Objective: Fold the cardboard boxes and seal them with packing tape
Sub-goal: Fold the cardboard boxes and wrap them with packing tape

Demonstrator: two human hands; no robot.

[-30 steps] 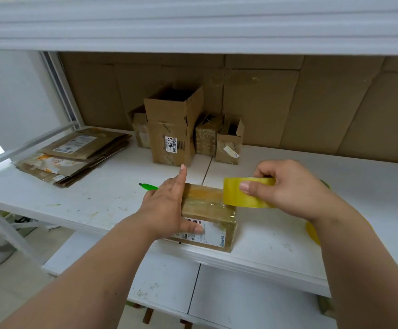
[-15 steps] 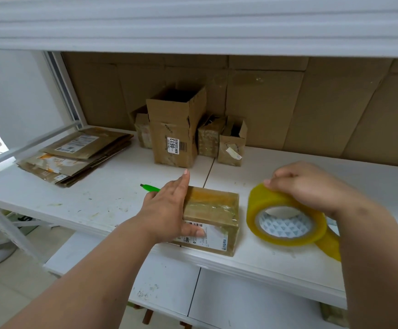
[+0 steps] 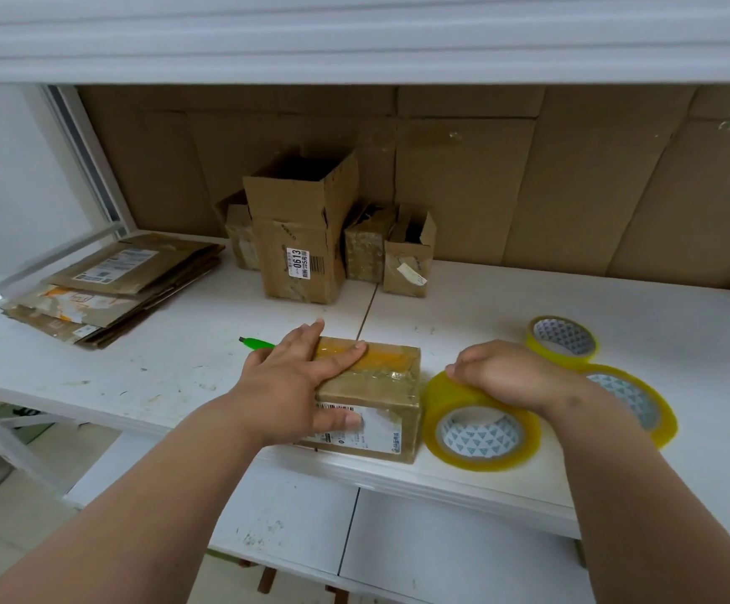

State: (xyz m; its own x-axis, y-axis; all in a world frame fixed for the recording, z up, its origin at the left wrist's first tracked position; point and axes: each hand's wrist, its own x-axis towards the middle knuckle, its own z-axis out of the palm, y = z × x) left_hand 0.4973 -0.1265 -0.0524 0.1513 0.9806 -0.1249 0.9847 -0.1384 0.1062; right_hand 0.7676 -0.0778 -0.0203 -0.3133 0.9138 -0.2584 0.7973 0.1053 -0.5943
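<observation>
Right hand (image 3: 502, 379) has lowered the tape roll (image 3: 480, 422) onto the worktop (image 3: 180, 368) just right of the taped box (image 3: 371, 398), still gripping it; left hand (image 3: 297, 377) lies flat on box, so sealing looks finished.

this looks like a small packing or shipping station, the back room of a parcel operation. a white shelving unit (image 3: 528, 307) serves as the bench, scuffed and marked, its back wall lined with flattened cardboard sheets (image 3: 594, 180). a stack of flattened, used boxes (image 3: 110, 289) with shipping labels lies at the left, an open carton (image 3: 297, 237) marked 0613 stands at the rear among smaller reused boxes (image 3: 409, 252). three rolls of yellowish packing tape (image 3: 480, 422) lie on the shelf, a green cutter (image 3: 256, 343) beside a taped, labelled parcel (image 3: 380, 398), with a pale tiled floor below
</observation>
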